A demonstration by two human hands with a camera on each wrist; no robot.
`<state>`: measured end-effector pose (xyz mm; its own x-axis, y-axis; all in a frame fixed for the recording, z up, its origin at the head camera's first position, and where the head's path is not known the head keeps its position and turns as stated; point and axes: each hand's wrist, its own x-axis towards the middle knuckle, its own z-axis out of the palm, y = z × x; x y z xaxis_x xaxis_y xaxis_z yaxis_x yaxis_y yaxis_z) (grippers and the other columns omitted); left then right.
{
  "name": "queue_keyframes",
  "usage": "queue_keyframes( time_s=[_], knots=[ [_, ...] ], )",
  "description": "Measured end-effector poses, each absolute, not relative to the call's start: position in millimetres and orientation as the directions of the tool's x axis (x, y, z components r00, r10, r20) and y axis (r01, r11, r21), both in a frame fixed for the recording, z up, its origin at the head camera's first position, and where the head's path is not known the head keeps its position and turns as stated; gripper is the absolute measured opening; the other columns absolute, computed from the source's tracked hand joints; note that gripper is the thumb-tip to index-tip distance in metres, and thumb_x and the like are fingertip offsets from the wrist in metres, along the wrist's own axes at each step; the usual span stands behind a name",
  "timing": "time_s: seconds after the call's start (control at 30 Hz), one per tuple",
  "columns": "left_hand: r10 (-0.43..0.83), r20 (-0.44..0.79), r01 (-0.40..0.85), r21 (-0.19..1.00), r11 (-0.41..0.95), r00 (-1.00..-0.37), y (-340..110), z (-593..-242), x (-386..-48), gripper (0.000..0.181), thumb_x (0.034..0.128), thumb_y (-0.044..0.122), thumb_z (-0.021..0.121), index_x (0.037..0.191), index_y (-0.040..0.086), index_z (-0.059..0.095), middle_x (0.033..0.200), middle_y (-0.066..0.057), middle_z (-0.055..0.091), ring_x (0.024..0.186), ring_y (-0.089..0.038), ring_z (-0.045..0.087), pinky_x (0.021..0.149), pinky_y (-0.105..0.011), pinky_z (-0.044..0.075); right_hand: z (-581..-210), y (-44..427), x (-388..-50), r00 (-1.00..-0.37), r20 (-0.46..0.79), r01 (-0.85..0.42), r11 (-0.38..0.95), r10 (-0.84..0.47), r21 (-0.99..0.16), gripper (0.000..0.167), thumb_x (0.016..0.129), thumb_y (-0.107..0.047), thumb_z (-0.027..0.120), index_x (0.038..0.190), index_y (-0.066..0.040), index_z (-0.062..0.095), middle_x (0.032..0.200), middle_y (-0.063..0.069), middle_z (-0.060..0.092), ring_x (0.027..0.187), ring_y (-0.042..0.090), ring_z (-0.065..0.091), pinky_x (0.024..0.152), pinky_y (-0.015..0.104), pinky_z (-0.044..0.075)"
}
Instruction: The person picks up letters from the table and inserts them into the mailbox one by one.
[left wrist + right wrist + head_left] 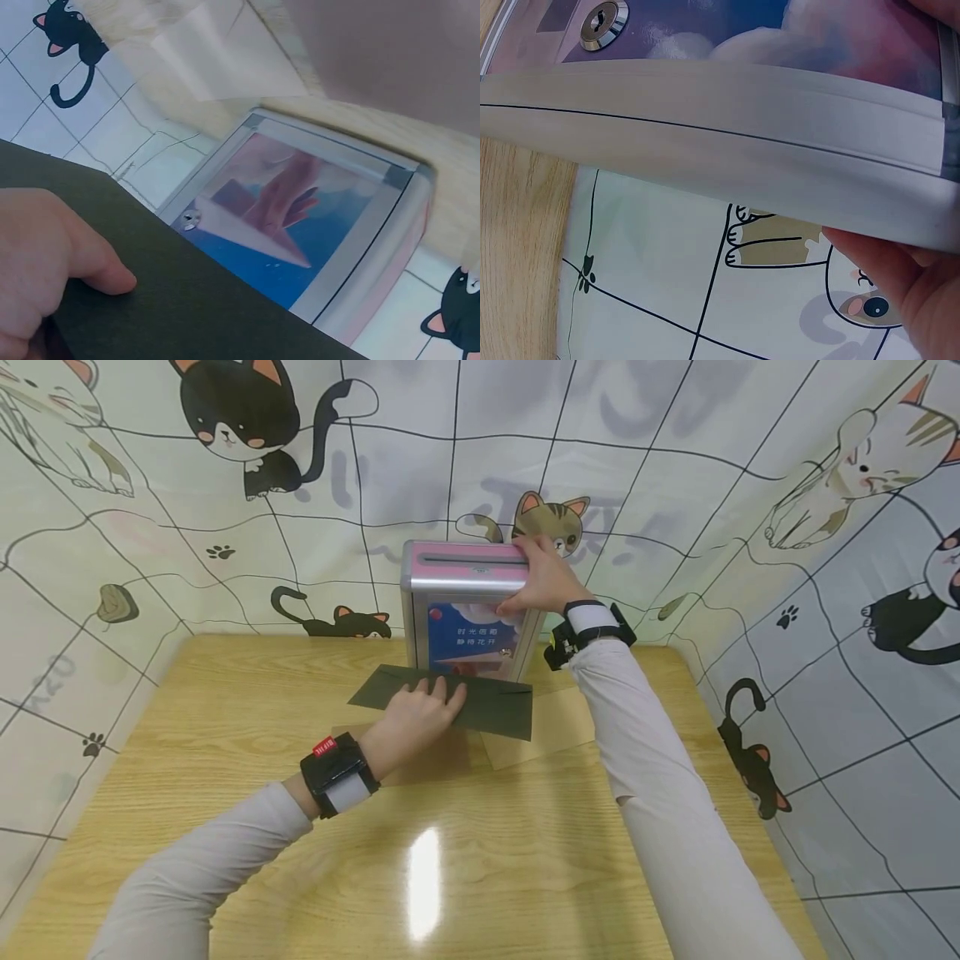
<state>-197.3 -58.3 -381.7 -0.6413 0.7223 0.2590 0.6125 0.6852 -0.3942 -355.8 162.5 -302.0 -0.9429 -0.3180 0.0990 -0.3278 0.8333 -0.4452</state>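
Observation:
A dark green envelope [491, 706] is in my left hand [416, 718], fingers over its upper side in the head view. The left wrist view shows a digit [101, 270] against the envelope's other face. Behind it stands a pink and silver letter box [465, 578] with a slot [472, 559] along its top and a picture panel on the front. My right hand [547, 578] grips the box's upper right corner, thumb on the front and fingers over the top. The envelope covers the box's lower front in the head view. A round keyhole lock [604, 25] shows on the front.
Below the green envelope, a tan envelope [555, 727] and a brown one [435, 756] lie on the wooden table [315, 877]. A cat-patterned cloth [420, 468] hangs close behind the box and along both sides.

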Motion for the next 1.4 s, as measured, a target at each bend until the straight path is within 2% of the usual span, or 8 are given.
queue_keyframes(
  time_s=[0.4,0.5,0.6,0.77,1.0,1.17,1.27,1.4],
  knots=[
    [0.705,0.323,0.596,-0.379,0.708,-0.632,-48,-360,-197,0.034,0.0864,0.006,0.055,0.12,0.012,0.057,0.106,-0.014,0.065,0.081,-0.025,0.066,0.046,-0.035,0.052,-302,163,-356,-0.942,0.102,-0.332,0.831,-0.321,-0.446,0.109,0.053,-0.034,0.083,0.142,-0.012,0.026,0.134,0.016,0.029,0.11,0.029,0.042,0.093,0.043,0.04],
    [0.695,0.338,0.629,-0.297,0.718,-0.634,-49,-352,-199,0.026,0.0842,0.002,0.055,0.11,0.008,0.058,0.091,-0.009,0.066,0.067,-0.019,0.063,0.039,-0.032,0.047,-303,163,-356,-0.942,0.101,-0.331,0.832,-0.321,-0.446,0.109,0.052,-0.034,0.083,0.142,-0.012,0.026,0.134,0.016,0.029,0.11,0.029,0.042,0.093,0.043,0.04],
    [0.674,0.357,0.655,-0.193,0.731,-0.647,-52,-347,-206,0.022,0.0798,0.002,0.055,0.101,0.006,0.053,0.067,0.0,0.056,0.048,-0.013,0.049,0.035,-0.028,0.04,-303,163,-356,-0.942,0.102,-0.33,0.831,-0.319,-0.447,0.109,0.053,-0.033,0.083,0.142,-0.012,0.026,0.134,0.016,0.029,0.11,0.029,0.042,0.093,0.043,0.04],
    [0.615,0.313,0.642,-0.02,0.766,-0.724,-61,-343,-216,0.026,0.0748,0.001,0.054,0.1,0.004,0.05,0.052,0.003,0.039,0.042,-0.011,0.037,0.033,-0.024,0.029,-302,163,-356,-0.942,0.101,-0.33,0.831,-0.319,-0.447,0.108,0.053,-0.032,0.083,0.142,-0.012,0.025,0.135,0.016,0.028,0.11,0.029,0.041,0.094,0.043,0.04],
    [0.53,0.296,0.606,0.333,0.722,-0.794,-71,-338,-230,0.021,0.0759,-0.004,0.053,0.097,0.001,0.054,0.06,-0.004,0.051,0.048,-0.014,0.042,0.041,-0.022,0.032,-303,163,-356,-0.944,0.102,-0.326,0.831,-0.315,-0.451,0.107,0.054,-0.033,0.083,0.142,-0.012,0.026,0.135,0.016,0.028,0.111,0.029,0.041,0.094,0.042,0.04],
    [0.467,0.311,0.557,0.558,0.615,-0.828,-80,-337,-241,0.017,0.0801,-0.005,0.051,0.096,-0.003,0.053,0.074,-0.014,0.059,0.057,-0.02,0.052,0.05,-0.028,0.043,-303,164,-357,-0.929,0.134,-0.369,0.828,-0.346,-0.423,0.095,0.063,-0.035,0.076,0.14,-0.009,0.027,0.136,0.018,0.028,0.113,0.031,0.041,0.097,0.042,0.037],
    [0.429,0.302,0.513,0.651,0.56,-0.851,-84,-336,-248,0.021,0.0816,-0.003,0.053,0.102,-0.004,0.054,0.089,-0.02,0.063,0.075,-0.028,0.06,0.065,-0.038,0.05,-302,165,-356,-0.921,0.14,-0.388,0.822,-0.364,-0.417,0.093,0.066,-0.037,0.073,0.14,-0.008,0.027,0.136,0.018,0.027,0.114,0.033,0.04,0.099,0.043,0.035],
    [0.373,0.267,0.438,0.733,0.52,-0.889,-86,-335,-256,0.027,0.084,0.003,0.056,0.11,-0.003,0.054,0.108,-0.022,0.061,0.1,-0.034,0.058,0.085,-0.045,0.046,-302,164,-355,-0.932,0.124,-0.361,0.825,-0.342,-0.435,0.099,0.059,-0.032,0.078,0.141,-0.01,0.027,0.137,0.016,0.027,0.115,0.032,0.04,0.098,0.043,0.036]
  ],
)
